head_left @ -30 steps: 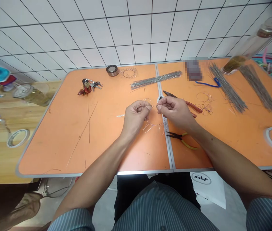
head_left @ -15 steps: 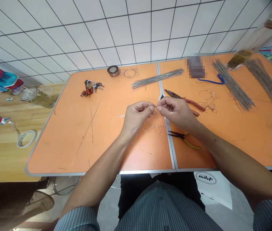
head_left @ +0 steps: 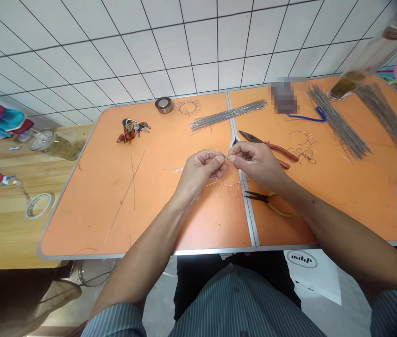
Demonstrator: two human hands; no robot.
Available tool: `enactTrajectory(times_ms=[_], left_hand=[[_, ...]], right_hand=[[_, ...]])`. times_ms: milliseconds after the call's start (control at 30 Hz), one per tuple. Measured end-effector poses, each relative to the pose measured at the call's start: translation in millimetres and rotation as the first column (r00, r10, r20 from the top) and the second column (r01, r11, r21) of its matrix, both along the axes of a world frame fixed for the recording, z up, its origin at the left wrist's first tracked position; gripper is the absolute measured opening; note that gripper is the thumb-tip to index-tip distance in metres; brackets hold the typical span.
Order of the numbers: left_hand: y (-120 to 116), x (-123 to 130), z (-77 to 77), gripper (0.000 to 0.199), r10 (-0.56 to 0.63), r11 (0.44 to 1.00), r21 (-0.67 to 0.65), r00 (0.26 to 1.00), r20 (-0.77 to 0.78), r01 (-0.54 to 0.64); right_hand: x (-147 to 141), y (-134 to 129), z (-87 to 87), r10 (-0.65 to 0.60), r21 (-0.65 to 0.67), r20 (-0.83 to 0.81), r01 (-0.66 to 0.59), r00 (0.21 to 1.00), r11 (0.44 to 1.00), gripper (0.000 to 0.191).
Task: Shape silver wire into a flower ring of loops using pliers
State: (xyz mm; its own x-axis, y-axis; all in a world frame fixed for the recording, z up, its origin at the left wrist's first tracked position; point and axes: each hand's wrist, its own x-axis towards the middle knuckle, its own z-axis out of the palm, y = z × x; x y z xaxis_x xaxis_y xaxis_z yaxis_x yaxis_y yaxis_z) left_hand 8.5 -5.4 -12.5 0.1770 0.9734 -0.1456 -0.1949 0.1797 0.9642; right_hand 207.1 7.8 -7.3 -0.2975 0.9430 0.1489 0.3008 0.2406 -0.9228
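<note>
My left hand [head_left: 203, 169] is closed in a pinch on a thin wire bent into loops [head_left: 232, 191], which hangs below the fingers over the orange table. Close beside it, my right hand [head_left: 252, 159] pinches too, its thumb and forefinger pressed together near the left fingertips. The wire between the fingertips is too fine to follow. Red-handled pliers [head_left: 282, 152] lie just behind my right hand. Nearer to me, below the right wrist, rest small pliers with yellow handles [head_left: 268, 200].
Bundles of straight wire [head_left: 228, 114] lie at the back, with more wire bundles [head_left: 340, 122] to the right. Keys [head_left: 133, 130], a roll of tape [head_left: 164, 105] and looped wire rings [head_left: 302, 154] are on the orange table [head_left: 75, 206]. A tall glass jar [head_left: 349, 84] stands back right.
My left hand has turned slightly, and the looped wire under it has shifted a little. The right hand stays in nearly the same pinch. The whole view has moved slightly.
</note>
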Motion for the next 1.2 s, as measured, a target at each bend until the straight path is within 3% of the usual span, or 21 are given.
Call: enactTrajectory(times_ms=[200, 367, 667, 967, 1200], left_hand=[[0.4, 0.0, -2.0, 0.041, 0.022, 0.999, 0.042, 0.998, -0.055, -0.020], [1.9, -2.6, -1.6, 0.044, -0.025, 0.999, 0.025, 0.999, -0.029, 0.026], [0.6, -4.7, 1.3, 0.025, -0.008, 1.000, 0.014, 0.996, -0.086, 0.010], [-0.4, -0.8, -2.4, 0.026, 0.019, 0.992, 0.125, 0.989, -0.145, -0.001], [-2.6, 3.3, -3.3, 0.019, 0.056, 0.983, 0.183, 0.980, -0.190, -0.021]], right_hand=[[1.0, 0.7, 0.0, 0.011, -0.004, 0.011, -0.011, 1.000, 1.000, 0.012], [1.4, 0.9, 2.4, 0.053, -0.037, -0.025, -0.054, 0.998, 0.998, 0.013], [4.0, 5.3, -4.9, -0.049, -0.034, -0.018, 0.049, 0.999, 0.998, 0.011], [-0.6, 2.4, -3.6, 0.003, 0.005, -0.013, -0.002, 1.000, 1.000, 0.013], [-3.7, 2.1, -2.8, 0.008, -0.043, -0.047, -0.010, 0.999, 0.999, 0.014]])
